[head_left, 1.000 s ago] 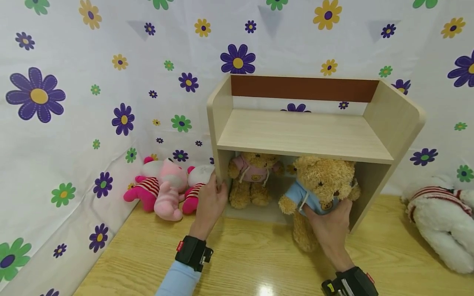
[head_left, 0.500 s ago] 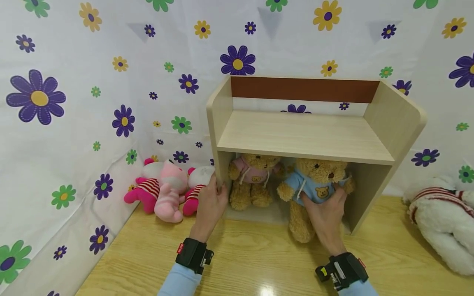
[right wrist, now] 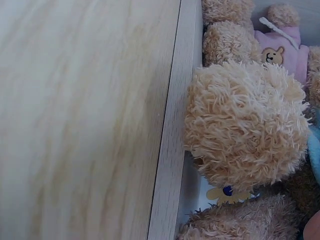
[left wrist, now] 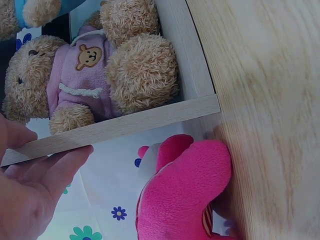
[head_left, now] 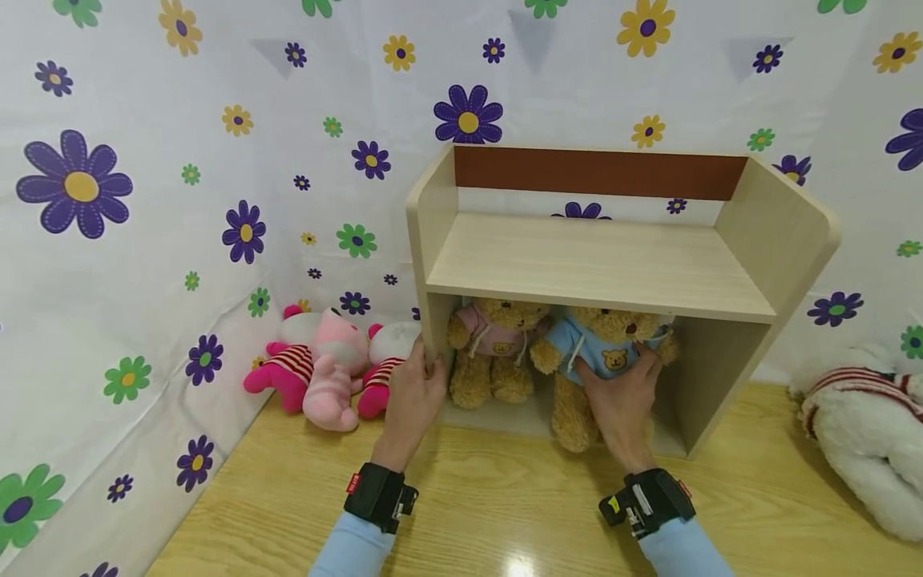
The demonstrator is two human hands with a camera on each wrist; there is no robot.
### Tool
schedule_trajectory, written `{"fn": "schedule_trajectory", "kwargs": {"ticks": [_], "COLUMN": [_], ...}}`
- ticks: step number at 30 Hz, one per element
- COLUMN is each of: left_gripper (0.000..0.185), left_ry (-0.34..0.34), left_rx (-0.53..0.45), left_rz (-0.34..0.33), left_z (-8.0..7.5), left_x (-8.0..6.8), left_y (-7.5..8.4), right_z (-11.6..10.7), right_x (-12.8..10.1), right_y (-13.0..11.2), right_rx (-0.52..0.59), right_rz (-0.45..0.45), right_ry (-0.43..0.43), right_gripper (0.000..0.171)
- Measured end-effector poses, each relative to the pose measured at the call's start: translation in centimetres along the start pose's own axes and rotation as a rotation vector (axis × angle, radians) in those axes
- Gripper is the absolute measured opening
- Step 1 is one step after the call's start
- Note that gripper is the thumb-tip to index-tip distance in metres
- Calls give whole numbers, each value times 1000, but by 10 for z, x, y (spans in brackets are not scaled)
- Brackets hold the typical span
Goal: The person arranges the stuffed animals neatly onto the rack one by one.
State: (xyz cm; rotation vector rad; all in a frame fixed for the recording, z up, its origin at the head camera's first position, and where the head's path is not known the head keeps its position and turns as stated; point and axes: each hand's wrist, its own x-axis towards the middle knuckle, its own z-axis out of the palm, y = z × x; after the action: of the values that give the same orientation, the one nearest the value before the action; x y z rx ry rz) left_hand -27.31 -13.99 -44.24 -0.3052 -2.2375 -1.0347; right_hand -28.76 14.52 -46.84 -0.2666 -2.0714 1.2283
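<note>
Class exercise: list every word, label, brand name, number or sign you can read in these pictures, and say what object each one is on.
No text can be read in any view.
Red tag on the left wrist strap: lettering too small to read.
Yellow sticker on the right wrist strap: too small to read.
Pink-hooded teddy bear and blue-hooded teddy bear: each shows only a bear-face emblem, no words.

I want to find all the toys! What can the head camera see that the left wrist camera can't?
Only the head view shows the whole wooden shelf, the right hand holding the blue-shirted bear in the bottom compartment, the pale pink plush and the white striped plush on the table. Only the left wrist view shows the little bear face on the pink shirt close up. Both show the pink-shirted bear, the bright pink plush beside the shelf, and the left hand gripping the shelf's side panel.
</note>
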Motion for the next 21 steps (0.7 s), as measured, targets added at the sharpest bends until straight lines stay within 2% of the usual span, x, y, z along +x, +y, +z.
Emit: {"fn": "schedule_trajectory", "kwargs": {"ticks": [11,21], "left_gripper": [42,42], "left_ry": [1,-40], "left_rx": [0,-23], "left_rz": [8,-43], "left_z": [0,0], "left_x": [-1,-1], "left_y": [-3,-1], "right_z": [17,32], "right_x": [10,9], "right_y": [3,-1], "right_rx": [22,-34], "right_rz": [-12,20], "right_ry": [-15,-61], "right_gripper": [83,83]}}
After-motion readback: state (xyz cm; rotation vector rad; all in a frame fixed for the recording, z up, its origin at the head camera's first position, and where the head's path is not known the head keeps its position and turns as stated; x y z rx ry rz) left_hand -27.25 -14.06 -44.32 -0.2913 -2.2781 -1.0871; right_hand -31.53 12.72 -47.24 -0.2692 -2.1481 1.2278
